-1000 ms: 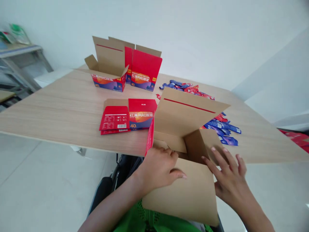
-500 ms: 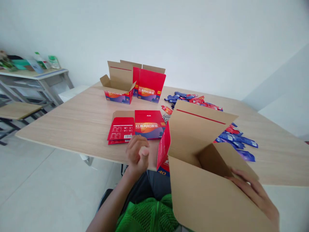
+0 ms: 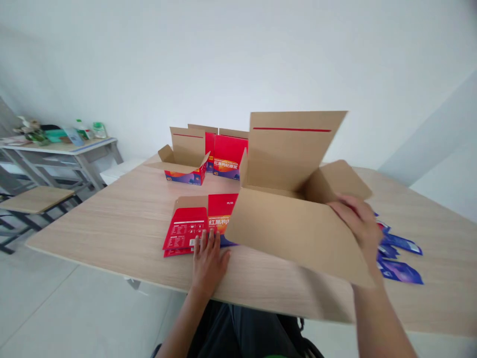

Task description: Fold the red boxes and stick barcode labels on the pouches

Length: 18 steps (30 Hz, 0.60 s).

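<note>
My right hand [image 3: 356, 221] grips the right side of an open cardboard box [image 3: 286, 164], holding it above the table. The box's brown inside faces me; its lid stands up with a red strip, and the front flap slopes down toward me. On the near part of a flattened red carton [image 3: 186, 231] rests my left hand [image 3: 209, 261], fingers stretched out and palm down. The flat carton's right part is hidden behind the lifted box.
Farther back stand an open red and blue box [image 3: 186, 174] and a taller red box [image 3: 229, 154]. Blue and red sachets [image 3: 400, 253] lie at the right, partly hidden. A side table [image 3: 63, 145] with bottles and a wooden stool [image 3: 37, 199] are at the left.
My right hand has moved the open box forward, away from my lap and over the table. My left hand has come down from the air onto the flattened carton, its fingers straightening.
</note>
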{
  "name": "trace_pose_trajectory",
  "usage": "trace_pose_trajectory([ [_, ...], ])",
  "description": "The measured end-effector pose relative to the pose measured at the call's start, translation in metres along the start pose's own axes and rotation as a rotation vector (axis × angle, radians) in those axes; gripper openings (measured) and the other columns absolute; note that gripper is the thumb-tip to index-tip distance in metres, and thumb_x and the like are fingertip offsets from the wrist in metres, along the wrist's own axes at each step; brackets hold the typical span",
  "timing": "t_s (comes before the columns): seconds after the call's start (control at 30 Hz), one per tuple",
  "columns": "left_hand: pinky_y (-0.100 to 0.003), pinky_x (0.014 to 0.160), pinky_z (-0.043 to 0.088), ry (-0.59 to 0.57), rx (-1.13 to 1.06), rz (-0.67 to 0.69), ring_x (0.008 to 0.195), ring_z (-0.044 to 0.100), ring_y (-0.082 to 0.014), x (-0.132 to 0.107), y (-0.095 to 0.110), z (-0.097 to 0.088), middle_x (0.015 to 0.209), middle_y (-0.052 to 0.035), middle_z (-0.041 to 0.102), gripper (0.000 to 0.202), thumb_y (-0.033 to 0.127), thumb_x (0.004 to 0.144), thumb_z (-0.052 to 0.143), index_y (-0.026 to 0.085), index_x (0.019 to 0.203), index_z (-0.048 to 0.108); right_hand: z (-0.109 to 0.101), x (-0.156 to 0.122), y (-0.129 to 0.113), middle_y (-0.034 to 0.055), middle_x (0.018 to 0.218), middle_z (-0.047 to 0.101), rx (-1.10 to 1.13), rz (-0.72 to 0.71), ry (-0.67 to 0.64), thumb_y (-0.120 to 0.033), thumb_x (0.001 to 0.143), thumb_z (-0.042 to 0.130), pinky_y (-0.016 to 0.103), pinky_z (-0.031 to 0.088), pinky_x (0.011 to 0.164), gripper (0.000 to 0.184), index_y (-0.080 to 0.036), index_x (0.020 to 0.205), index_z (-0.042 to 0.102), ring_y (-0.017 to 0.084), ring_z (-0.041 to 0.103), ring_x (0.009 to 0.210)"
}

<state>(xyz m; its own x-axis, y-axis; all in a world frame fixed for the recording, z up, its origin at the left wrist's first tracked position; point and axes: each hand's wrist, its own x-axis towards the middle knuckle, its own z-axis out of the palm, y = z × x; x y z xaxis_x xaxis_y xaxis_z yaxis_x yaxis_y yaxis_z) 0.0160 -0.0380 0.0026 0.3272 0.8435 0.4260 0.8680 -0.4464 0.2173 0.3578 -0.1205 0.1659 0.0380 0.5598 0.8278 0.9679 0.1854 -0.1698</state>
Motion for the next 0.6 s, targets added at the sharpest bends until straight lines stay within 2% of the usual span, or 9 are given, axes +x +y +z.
trace_pose_trajectory([
  [0.13, -0.058, 0.116, 0.035, 0.065, 0.073, 0.024, 0.14, 0.045, -0.0378, 0.0, -0.005, 0.007, 0.149, -0.0153, 0.053, 0.051, 0.035, 0.095, 0.054, 0.013, 0.14, 0.058, 0.08, 0.064, -0.013, 0.0092, 0.128, 0.063, 0.138, 0.006, -0.012, -0.026, 0.091, 0.046, 0.043, 0.048, 0.102, 0.032, -0.023, 0.111, 0.071, 0.027, 0.058, 0.12],
  [0.23, -0.057, 0.112, 0.041, 0.117, 0.124, 0.058, 0.136, 0.05, -0.0379, 0.0, -0.014, 0.016, 0.147, -0.0141, 0.055, 0.052, 0.038, 0.093, 0.057, 0.014, 0.139, 0.059, 0.126, 0.089, -0.018, 0.0121, 0.133, 0.06, 0.189, 0.036, -0.077, -0.021, 0.089, 0.046, 0.042, 0.048, 0.101, 0.037, -0.021, 0.115, 0.071, 0.028, 0.057, 0.122],
  [0.4, -0.054, 0.111, 0.043, 0.158, 0.157, 0.072, 0.135, 0.051, -0.0342, -0.001, -0.022, 0.023, 0.146, -0.0101, 0.057, 0.049, 0.034, 0.091, 0.059, 0.018, 0.137, 0.06, 0.189, 0.092, -0.002, 0.0148, 0.137, 0.058, 0.286, 0.083, -0.108, -0.022, 0.088, 0.047, 0.046, 0.045, 0.106, 0.038, -0.018, 0.118, 0.07, 0.03, 0.054, 0.127],
  [0.6, -0.053, 0.11, 0.043, 0.158, 0.168, 0.063, 0.136, 0.05, -0.0333, -0.003, -0.019, 0.023, 0.148, -0.0087, 0.055, 0.049, 0.035, 0.091, 0.058, 0.021, 0.138, 0.059, 0.26, 0.07, 0.018, 0.021, 0.143, 0.051, 0.32, 0.171, -0.15, -0.02, 0.085, 0.048, 0.046, 0.04, 0.111, 0.038, -0.01, 0.117, 0.066, 0.031, 0.051, 0.131],
])
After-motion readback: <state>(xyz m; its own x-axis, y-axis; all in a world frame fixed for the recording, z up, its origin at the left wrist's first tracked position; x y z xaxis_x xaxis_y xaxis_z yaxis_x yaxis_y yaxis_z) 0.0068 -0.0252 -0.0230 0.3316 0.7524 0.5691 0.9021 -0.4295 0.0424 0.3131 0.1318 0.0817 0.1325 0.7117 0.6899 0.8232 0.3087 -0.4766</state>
